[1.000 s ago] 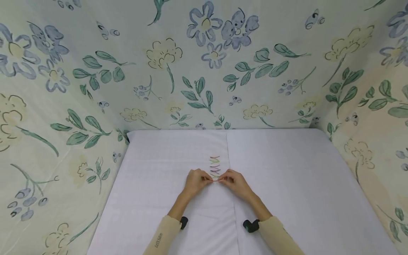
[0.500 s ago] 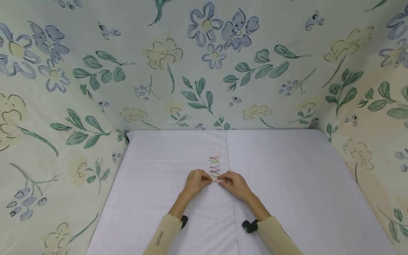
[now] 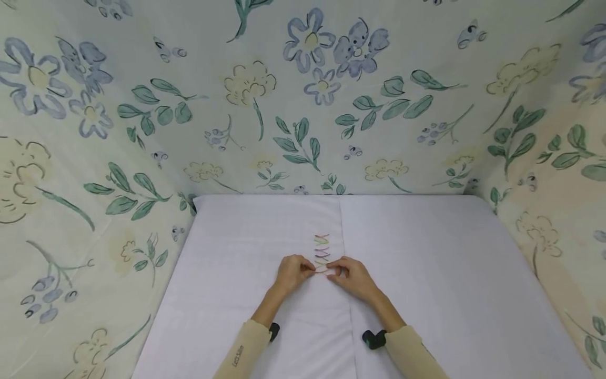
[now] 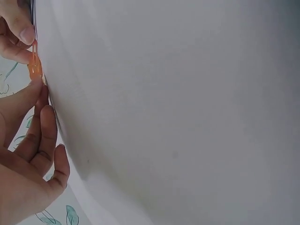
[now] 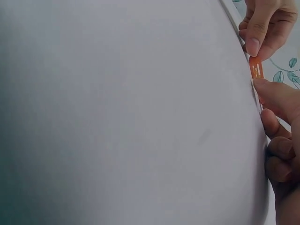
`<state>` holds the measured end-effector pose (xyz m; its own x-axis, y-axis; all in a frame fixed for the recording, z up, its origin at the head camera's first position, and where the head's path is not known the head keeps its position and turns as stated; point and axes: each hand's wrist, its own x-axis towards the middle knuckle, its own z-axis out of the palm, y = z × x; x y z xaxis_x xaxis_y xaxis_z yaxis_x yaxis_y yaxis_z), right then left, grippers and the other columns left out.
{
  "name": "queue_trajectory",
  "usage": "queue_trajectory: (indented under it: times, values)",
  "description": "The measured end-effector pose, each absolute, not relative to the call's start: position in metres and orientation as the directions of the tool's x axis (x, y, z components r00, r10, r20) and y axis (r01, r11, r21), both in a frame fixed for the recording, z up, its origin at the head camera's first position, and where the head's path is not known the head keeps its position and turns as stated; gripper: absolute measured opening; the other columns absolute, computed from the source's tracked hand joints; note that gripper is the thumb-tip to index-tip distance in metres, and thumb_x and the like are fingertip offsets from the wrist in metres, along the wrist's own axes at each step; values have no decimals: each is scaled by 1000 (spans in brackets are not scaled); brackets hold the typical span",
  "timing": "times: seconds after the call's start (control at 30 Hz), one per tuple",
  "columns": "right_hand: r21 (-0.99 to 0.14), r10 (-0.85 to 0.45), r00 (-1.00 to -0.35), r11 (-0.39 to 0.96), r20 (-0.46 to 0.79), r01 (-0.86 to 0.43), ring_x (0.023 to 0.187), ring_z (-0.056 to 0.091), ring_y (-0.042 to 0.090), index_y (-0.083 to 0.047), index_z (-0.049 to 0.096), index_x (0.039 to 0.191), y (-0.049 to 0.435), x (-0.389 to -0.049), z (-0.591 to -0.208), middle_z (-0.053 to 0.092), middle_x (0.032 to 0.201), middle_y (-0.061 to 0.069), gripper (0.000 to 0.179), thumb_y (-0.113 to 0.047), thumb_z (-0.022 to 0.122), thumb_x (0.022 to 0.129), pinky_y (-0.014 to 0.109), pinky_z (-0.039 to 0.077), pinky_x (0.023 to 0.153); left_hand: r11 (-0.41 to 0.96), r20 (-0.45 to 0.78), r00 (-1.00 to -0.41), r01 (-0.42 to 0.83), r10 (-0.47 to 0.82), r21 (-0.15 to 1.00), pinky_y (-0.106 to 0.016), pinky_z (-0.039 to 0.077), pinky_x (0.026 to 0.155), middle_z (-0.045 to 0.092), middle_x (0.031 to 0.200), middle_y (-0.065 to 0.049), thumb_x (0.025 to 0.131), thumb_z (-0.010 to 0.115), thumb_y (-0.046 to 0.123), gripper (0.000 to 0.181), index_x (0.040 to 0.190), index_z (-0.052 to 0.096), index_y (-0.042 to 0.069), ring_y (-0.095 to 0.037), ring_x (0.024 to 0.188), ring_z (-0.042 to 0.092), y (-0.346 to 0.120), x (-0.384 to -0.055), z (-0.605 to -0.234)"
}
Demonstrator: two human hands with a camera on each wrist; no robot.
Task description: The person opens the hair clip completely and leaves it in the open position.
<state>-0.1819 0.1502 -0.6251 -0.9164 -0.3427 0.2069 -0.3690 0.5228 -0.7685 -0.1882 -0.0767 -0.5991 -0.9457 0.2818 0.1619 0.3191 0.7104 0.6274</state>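
Between the two hands, low over the white cloth, is a small orange snap hair clip (image 4: 35,68) with narrow slots. My left hand (image 3: 292,273) pinches its left end between thumb and fingertip. At the other end, the thumb of my right hand (image 5: 283,105) lies against the clip, and its index finger curls beside it; in the head view these two fingertips stand slightly apart. Just beyond the hands, a column of several thin curved clips (image 3: 322,252) in red, green, pink and dark colours runs away from me. Fingers cover both ends of the orange clip.
A white cloth (image 3: 412,273) with a lengthwise crease covers the table. Floral curtains (image 3: 293,137) hang at the back and both sides. Dark wrist cameras (image 3: 374,339) sit at the beige sleeves (image 3: 412,350).
The right thumb and index finger have parted slightly at the clip's right end, showing more of it. The left hand keeps its pinch. The head view has shifted a little.
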Motion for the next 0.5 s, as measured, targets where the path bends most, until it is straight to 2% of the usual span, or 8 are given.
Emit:
queue_trajectory:
  times: [0.3,0.5]
  values:
    - [-780,-359,-904,488,231,-392,62,43,1,-9,80,105,149,-188,-629,65,78,3,27,-9,89,80,17,37,55,712,186,-942,333,279,618,-25,56,71,80,82,-2,80,88,10,6,79,83,12,-14,75,73,-80,-191,-603]
    - [-778,-353,-908,495,226,-386,61,42,0,-9,80,106,149,-189,-630,65,78,2,26,-10,88,81,18,37,54,707,178,-944,327,278,627,-24,56,71,80,82,-1,81,88,10,5,81,83,12,-14,76,74,-81,-191,-604]
